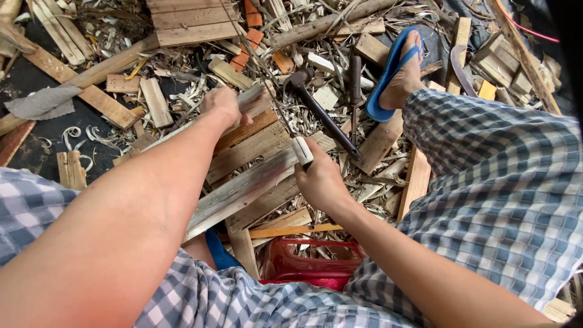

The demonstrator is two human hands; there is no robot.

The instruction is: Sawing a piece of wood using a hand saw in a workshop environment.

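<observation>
**2 hands, 1 long board, and a floor full of wood**

The floor (36,79) is dark and covered with wood scraps, flat slats and pale curly shavings. A big slatted wooden pallet piece (191,21) lies at the top.

A long grey plank (243,185) slants across the middle, resting on brown boards. It looks rough and dry. The left hand (223,106) is curled tight around the far end of the plank. The right hand (320,179) is closed around a small tool with a white handle (302,150), and the tool touches the plank near its middle. The working end of the tool is hidden.

The person wears blue and white checked cloth (504,182), and a foot in a blue flip-flop (395,70) rests on the scraps.

A red see-through plastic container (310,264) sits low between the knees. What is inside cannot be told.

A black hammer (319,109) lies just past the right hand. A grey rag (42,102) lies at the left.
</observation>
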